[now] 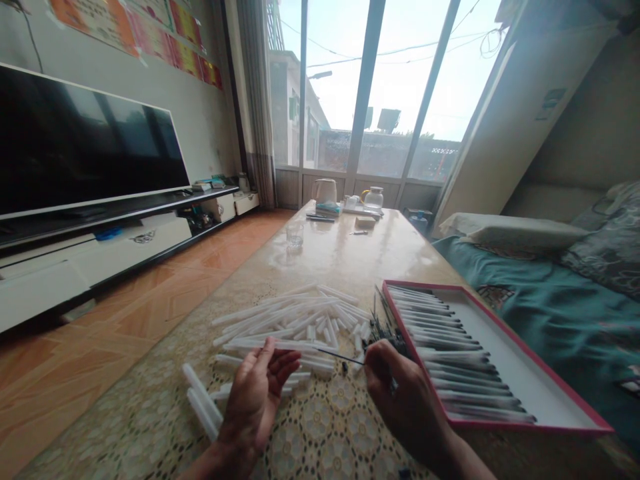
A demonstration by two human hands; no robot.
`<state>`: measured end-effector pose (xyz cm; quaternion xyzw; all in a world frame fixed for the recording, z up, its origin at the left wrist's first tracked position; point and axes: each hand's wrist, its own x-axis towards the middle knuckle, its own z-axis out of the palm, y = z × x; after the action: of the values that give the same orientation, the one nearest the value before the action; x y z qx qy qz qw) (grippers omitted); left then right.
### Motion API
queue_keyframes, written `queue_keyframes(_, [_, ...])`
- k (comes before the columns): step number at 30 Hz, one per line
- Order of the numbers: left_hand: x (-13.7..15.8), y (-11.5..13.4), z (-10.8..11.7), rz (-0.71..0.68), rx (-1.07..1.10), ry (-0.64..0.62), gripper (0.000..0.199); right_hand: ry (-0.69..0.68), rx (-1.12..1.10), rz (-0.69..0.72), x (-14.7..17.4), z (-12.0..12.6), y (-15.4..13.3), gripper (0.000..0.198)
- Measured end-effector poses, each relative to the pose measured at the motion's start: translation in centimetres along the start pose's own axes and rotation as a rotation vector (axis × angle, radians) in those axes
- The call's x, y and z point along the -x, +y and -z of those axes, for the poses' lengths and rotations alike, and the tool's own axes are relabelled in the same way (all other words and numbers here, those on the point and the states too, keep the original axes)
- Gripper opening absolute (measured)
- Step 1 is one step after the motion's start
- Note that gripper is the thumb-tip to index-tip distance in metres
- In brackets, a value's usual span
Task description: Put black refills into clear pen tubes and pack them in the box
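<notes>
My left hand (pixel 257 390) is palm up over the near side of a loose pile of white plastic tubes (pixel 290 317), its thumb raised and its fingers loosely spread. My right hand (pixel 405 387) pinches one end of a thin dark rod (pixel 343 355), like a pen refill. The rod's other end points at my left fingertips; whether they touch is unclear. By my right hand lie dark thin pieces (pixel 383 327), partly hidden behind it. Just right of it, a red-rimmed box (pixel 540 363) holds a row of whitish tubes with dark ends (pixel 450 333).
The long table has a lace-patterned cover (pixel 335 413). Farther along stand a glass (pixel 295 237), a beige kettle (pixel 326 193) and a glass jug (pixel 373 198). A bed or sofa with a teal cover (pixel 480 273) borders the right side; a television (pixel 90 147) is left.
</notes>
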<state>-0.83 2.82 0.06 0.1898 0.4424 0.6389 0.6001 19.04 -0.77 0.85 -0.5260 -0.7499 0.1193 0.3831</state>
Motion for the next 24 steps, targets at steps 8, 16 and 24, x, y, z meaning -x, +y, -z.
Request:
queue_keyframes(8, [0.2,-0.1,-0.2,0.015,-0.004,-0.011,0.013,-0.028,-0.014,-0.010,0.2,-0.2,0.0,0.012])
queue_keyframes(16, [0.3,-0.3,-0.2,0.019,-0.020,-0.026,0.014,-0.008,0.007,-0.011,0.3,-0.7,0.4,0.014])
queue_keyframes(24, [1.7,-1.6,-0.1,0.245,-0.007,-0.277,0.005,-0.078,-0.276,-0.073,0.2,-0.8,-0.5,0.013])
